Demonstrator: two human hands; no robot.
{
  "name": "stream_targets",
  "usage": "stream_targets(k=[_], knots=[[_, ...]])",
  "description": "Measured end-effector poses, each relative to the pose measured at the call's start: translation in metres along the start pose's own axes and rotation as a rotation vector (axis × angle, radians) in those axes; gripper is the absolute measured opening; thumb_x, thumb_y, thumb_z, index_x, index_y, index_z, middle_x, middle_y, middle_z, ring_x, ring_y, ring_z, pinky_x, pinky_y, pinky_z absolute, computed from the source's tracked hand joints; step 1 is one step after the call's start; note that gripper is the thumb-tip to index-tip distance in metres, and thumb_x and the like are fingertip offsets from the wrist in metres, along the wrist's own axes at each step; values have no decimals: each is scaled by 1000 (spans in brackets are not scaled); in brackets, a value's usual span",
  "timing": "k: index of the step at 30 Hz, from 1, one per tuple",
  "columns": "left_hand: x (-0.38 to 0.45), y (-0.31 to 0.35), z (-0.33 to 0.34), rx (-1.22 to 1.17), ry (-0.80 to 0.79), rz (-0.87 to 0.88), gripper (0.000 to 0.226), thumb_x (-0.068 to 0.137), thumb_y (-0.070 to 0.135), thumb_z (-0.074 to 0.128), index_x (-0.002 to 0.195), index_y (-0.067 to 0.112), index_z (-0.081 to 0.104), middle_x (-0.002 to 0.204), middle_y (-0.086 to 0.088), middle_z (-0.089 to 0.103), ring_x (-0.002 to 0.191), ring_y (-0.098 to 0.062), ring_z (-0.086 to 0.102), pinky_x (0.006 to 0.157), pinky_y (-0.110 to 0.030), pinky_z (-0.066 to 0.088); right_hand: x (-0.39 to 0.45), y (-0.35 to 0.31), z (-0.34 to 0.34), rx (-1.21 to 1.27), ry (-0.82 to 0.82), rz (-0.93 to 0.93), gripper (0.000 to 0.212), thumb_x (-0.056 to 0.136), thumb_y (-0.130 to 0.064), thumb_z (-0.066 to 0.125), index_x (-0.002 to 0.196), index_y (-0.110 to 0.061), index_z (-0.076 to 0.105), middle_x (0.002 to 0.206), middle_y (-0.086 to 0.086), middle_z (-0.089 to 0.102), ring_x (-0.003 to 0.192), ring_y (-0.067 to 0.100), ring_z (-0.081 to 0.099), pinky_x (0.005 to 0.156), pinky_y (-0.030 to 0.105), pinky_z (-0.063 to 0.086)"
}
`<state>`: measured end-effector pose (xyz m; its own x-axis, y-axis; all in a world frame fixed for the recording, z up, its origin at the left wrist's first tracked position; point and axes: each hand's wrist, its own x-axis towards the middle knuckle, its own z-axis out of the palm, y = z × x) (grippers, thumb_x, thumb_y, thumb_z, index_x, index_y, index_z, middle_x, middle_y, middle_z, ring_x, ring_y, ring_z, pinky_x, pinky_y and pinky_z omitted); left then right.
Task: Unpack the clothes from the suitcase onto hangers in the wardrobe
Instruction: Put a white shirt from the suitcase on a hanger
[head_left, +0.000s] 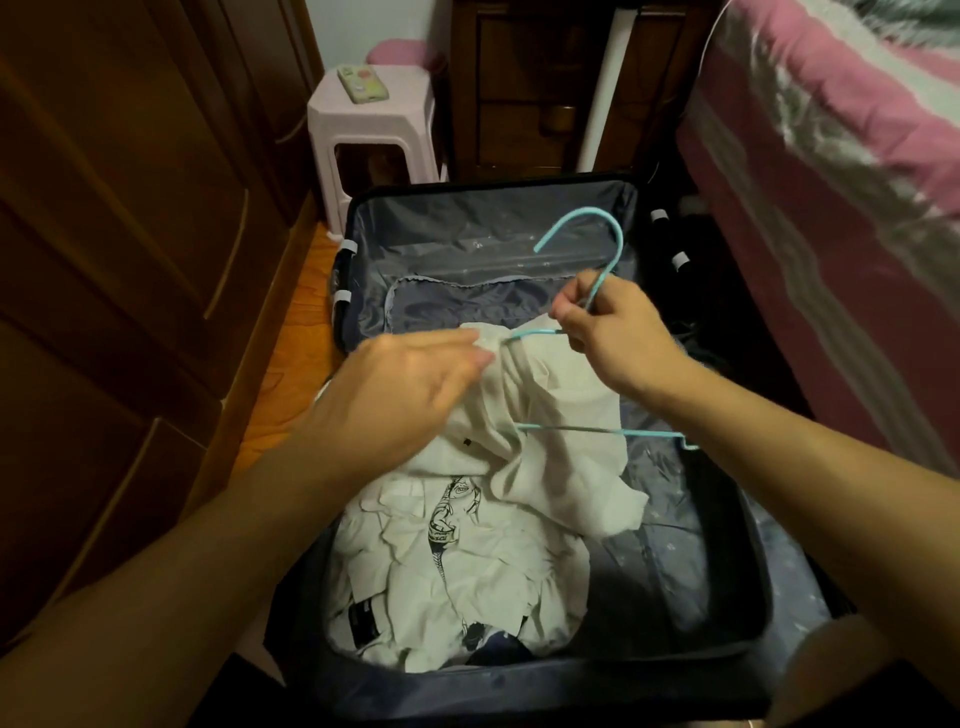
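Note:
An open dark suitcase (727, 597) lies on the floor in front of me, its lid (467, 228) propped up at the back. My right hand (613, 338) grips the neck of a light blue hanger (587, 223), hook pointing away from me. A white garment (550, 441) is partly draped over the hanger, whose bottom bar shows across the cloth. My left hand (410, 395) pinches the garment at the hanger's left shoulder. More white clothes (457, 571), one with a black print, lie in the suitcase below.
The brown wooden wardrobe (119, 260) stands shut on the left. A pink plastic stool (374, 130) with a phone (362, 84) on it is behind the suitcase. A bed with a pink cover (841, 171) runs along the right. A dark wooden cabinet (530, 83) stands at the back.

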<state>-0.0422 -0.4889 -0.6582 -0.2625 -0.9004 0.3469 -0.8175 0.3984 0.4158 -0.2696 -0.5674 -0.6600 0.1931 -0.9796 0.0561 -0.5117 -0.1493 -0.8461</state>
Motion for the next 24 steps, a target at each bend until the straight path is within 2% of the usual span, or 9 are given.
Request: stream_targets(k=[3, 6, 10, 12, 15, 18, 20, 22, 24], knots=[[-3, 11, 0, 114, -50, 60, 46, 103, 49, 36, 130, 30, 68, 142, 12, 59, 124, -13, 57, 96, -33, 49, 1, -8, 0, 76, 4, -78, 13, 85, -25, 54, 75, -17, 58, 55, -15, 55, 61, 15, 47, 66, 43, 41], [1, 6, -2, 274, -3, 155, 30, 103, 38, 49, 120, 25, 69, 114, 7, 70, 100, -19, 59, 82, -38, 43, -4, -8, -1, 91, 14, -95, 15, 84, -25, 53, 78, -12, 59, 55, -17, 55, 62, 15, 46, 65, 42, 40], [3, 10, 1, 42, -31, -158, 31, 104, 46, 43, 109, 22, 63, 88, 8, 63, 83, -17, 58, 69, -36, 40, -10, -13, 1, 85, 9, -98, 11, 85, -25, 53, 79, -20, 60, 57, -15, 55, 63, 17, 48, 66, 52, 46], [-1, 12, 6, 3, -75, -111, 38, 106, 46, 37, 92, 20, 61, 79, 8, 59, 75, -18, 58, 63, -37, 39, -15, -18, 2, 69, -3, -145, 10, 86, -29, 54, 81, -23, 60, 60, -12, 55, 64, 17, 50, 69, 54, 48], [1, 17, 5, -64, -114, -80, 28, 103, 42, 49, 80, 27, 47, 73, 10, 51, 70, -13, 50, 61, -36, 36, -20, -26, 5, -105, -32, -257, 5, 91, -31, 56, 91, -27, 60, 72, -10, 59, 73, 16, 55, 74, 49, 50], [6, 10, 8, -62, -35, -193, 32, 101, 39, 54, 79, 17, 50, 71, 5, 54, 69, -19, 51, 62, -42, 40, -26, -25, 9, -393, 260, -390, 22, 95, -36, 57, 107, -18, 57, 99, 0, 59, 95, 22, 51, 84, 40, 43], [7, 3, 4, -114, 49, -303, 36, 103, 37, 52, 80, 9, 56, 69, -5, 57, 68, -25, 53, 65, -48, 44, -38, -23, 14, -417, 383, -424, 22, 97, -37, 53, 95, -15, 54, 94, 3, 52, 88, 23, 47, 77, 35, 38], [7, 3, -5, -196, 126, -375, 38, 104, 37, 51, 83, 7, 61, 72, -10, 61, 72, -28, 57, 67, -51, 47, -52, -11, 31, -533, 189, -285, 26, 97, -40, 49, 85, -16, 49, 86, 2, 52, 81, 25, 51, 70, 37, 38], [7, 6, -10, -269, 175, -402, 39, 103, 39, 51, 88, 6, 65, 78, -14, 65, 75, -31, 61, 70, -54, 50, -63, 7, 49, -583, -61, -23, 32, 94, -48, 51, 90, -16, 51, 92, 3, 57, 88, 28, 57, 67, 35, 36]])
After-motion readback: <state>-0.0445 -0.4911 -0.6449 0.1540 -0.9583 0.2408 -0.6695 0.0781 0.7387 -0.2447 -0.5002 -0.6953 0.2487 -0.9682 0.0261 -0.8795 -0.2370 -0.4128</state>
